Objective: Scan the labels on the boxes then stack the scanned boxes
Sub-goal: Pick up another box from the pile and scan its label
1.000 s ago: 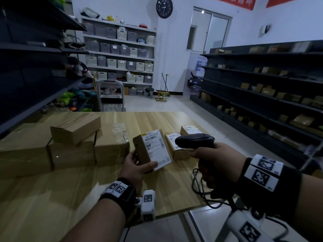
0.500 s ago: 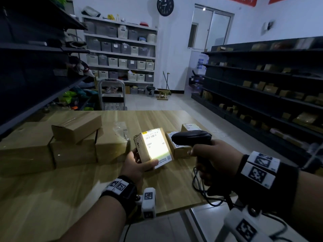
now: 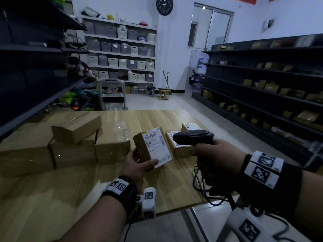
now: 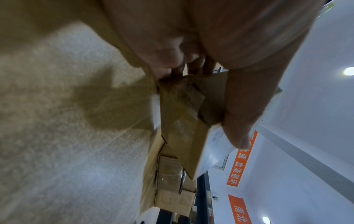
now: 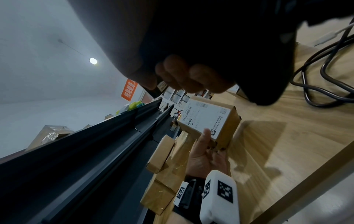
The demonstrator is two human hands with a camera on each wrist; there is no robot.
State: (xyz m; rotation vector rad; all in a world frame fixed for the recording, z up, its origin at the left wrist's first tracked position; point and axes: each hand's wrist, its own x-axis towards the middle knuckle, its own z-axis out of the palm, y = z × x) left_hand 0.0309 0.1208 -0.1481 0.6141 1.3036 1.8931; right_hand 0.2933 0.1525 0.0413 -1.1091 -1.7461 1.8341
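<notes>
My left hand (image 3: 139, 163) grips a small brown box (image 3: 152, 147) tilted up above the wooden table (image 3: 52, 198), its white shipping label (image 3: 157, 145) facing me. The same box (image 5: 208, 121) shows in the right wrist view with my thumb on the label's corner. My right hand (image 3: 215, 159) holds a black barcode scanner (image 3: 192, 137) by its handle, its head pointing left at the label from close by. Two more labelled boxes lie flat behind the scanner, one (image 3: 176, 145) nearer and one (image 3: 189, 126) farther. A stack of plain brown boxes (image 3: 75, 142) stands at the left.
The scanner's black cable (image 3: 201, 186) loops over the table's front right corner. Dark shelving (image 3: 262, 88) with parcels runs along the right, more dark shelves (image 3: 26, 67) on the left. A metal trolley (image 3: 111, 96) stands beyond the table's far edge.
Half a second ago the label glowed bright under the scanner's light; now the light is off. The box and both hands have stayed nearly in place.
</notes>
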